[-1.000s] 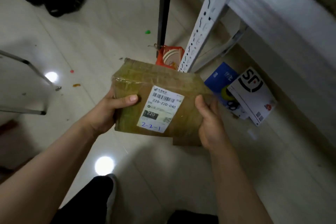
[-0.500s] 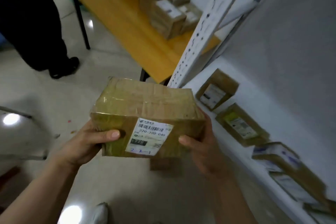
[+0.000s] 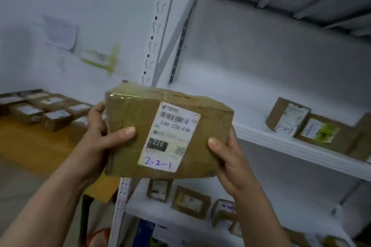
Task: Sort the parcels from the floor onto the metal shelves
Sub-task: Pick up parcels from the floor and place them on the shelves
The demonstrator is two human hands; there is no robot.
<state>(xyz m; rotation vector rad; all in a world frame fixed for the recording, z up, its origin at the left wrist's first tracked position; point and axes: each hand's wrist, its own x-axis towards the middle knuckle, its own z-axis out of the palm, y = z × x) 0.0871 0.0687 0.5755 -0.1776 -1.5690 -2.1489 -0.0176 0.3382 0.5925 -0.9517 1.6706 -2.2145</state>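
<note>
I hold a brown cardboard parcel (image 3: 128,146) up in front of the white metal shelves (image 3: 281,142). Its white label carries a barcode, "220-220-040" and a handwritten "2-2-1". My left hand (image 3: 100,138) grips the parcel's left side with the thumb across its front. My right hand (image 3: 228,158) grips the lower right corner. The parcel is level with the left end of the middle shelf, which is bare just behind it.
Further right on that shelf stand two parcels (image 3: 289,116), one marked "2-2-3". The shelf below holds several small parcels (image 3: 190,200). A perforated white upright (image 3: 154,32) rises behind the parcel. At left, a yellow table (image 3: 30,142) carries several boxes.
The parcel has risen from near the floor to shelf height. My view has swung up from the floor tiles to the shelves. Both hands keep the same grip.
</note>
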